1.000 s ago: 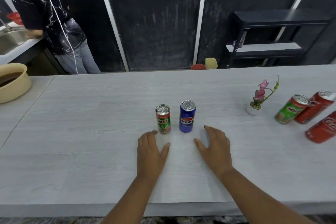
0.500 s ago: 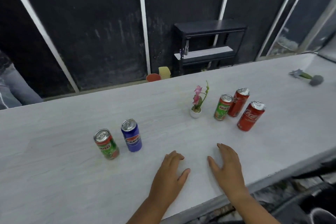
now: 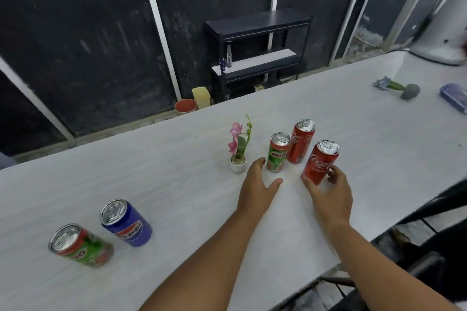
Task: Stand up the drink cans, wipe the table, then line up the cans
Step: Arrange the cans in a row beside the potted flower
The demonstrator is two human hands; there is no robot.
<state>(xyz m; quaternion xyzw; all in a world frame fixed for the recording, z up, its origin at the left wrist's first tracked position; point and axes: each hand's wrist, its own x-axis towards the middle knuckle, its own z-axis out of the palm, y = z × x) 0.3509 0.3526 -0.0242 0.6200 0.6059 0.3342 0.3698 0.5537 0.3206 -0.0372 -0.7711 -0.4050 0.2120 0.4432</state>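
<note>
Five cans stand upright on the white table (image 3: 177, 159). At the near left are a green Milo can (image 3: 80, 245) and a blue Pepsi can (image 3: 126, 222). Right of centre, a second Milo can (image 3: 278, 153) stands beside two red Coca-Cola cans, one farther back (image 3: 302, 141) and one nearer (image 3: 319, 161). My right hand (image 3: 328, 192) holds the nearer Coca-Cola can at its base, thumb on its left and fingers on its right. My left hand (image 3: 257, 184) lies open on the table, fingertips just left of the second Milo can.
A small white pot with a pink flower (image 3: 237, 159) stands just left of my left hand. A toppled grey pot with a flower (image 3: 404, 89) and a blue object (image 3: 454, 94) lie at the far right. The table's front edge runs close behind my right wrist. A black shelf (image 3: 257, 50) stands beyond the table.
The view swung right. Both hands moved from beside the Pepsi and Milo pair to the right-hand group, and my right hand took hold of the nearer Coca-Cola can.
</note>
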